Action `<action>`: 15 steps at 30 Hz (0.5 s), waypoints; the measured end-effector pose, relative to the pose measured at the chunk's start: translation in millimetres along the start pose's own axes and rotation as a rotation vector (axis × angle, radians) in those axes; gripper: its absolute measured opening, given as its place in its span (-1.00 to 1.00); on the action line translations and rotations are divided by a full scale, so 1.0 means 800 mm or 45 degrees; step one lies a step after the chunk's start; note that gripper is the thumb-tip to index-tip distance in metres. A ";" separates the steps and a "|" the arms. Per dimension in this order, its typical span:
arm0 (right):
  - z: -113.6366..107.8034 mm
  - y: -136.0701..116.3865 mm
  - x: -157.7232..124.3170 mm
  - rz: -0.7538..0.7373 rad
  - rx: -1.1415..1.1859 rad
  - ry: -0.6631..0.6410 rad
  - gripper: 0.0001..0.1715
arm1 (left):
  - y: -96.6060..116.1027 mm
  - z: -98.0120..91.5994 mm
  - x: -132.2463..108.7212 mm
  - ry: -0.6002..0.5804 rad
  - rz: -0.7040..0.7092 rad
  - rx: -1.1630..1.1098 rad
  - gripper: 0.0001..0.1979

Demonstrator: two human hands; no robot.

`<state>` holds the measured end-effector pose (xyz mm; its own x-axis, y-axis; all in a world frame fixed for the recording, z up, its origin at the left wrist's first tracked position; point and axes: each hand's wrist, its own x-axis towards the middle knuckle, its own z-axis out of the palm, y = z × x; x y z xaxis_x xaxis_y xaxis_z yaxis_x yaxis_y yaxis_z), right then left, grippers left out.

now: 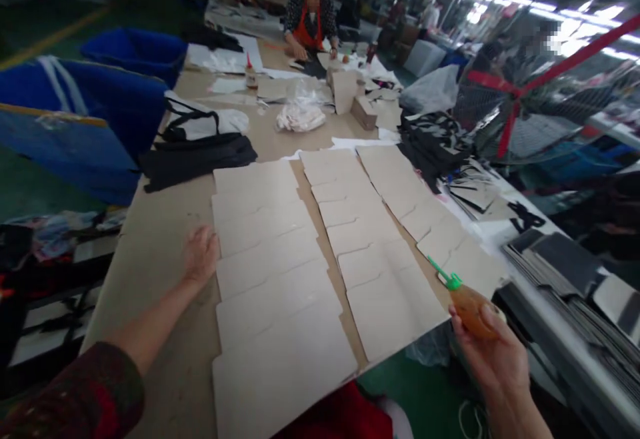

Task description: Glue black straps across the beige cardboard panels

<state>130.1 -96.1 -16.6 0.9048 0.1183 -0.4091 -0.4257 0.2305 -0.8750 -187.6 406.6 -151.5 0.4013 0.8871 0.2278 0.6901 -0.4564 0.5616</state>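
Observation:
My right hand (493, 352) is wrapped round a squeeze bottle (473, 309) of amber liquid with a green nozzle. The bottle tilts, its tip pointing up and left over the right-hand row of boards. My left hand (201, 254) rests at the left edge of the overlapping grey-beige boards (270, 279); its fingers are blurred. Beside that row lie a middle row of boards (370, 246) and a right row of boards (415, 192), overlapped like steps with narrow strips of tabletop between them.
Black fabric pieces (200, 159) and a plastic bag (300, 116) lie beyond the boards. Blue bins (70, 132) stand left of the table. A person in a red apron (310, 26) works at the far end. A large fan (517, 92) is at right, above stacked dark sheets (565, 272).

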 end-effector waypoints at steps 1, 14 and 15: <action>-0.026 0.002 -0.014 0.012 0.013 0.056 -0.51 | 0.022 -0.003 -0.012 0.011 0.026 -0.009 -0.60; -0.090 0.044 -0.010 -0.031 -0.032 -0.118 -0.39 | 0.298 0.045 -0.354 -0.892 0.701 -0.326 -0.60; -0.073 0.052 0.012 -0.053 -0.031 -0.196 -0.36 | 0.301 0.051 -0.359 -0.927 0.744 -0.263 -0.55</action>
<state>121.8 -141.4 -72.1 0.9087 0.2564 -0.3294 -0.3859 0.2149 -0.8972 -112.3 39.1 -114.0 0.9730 0.2308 0.0046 0.1702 -0.7309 0.6609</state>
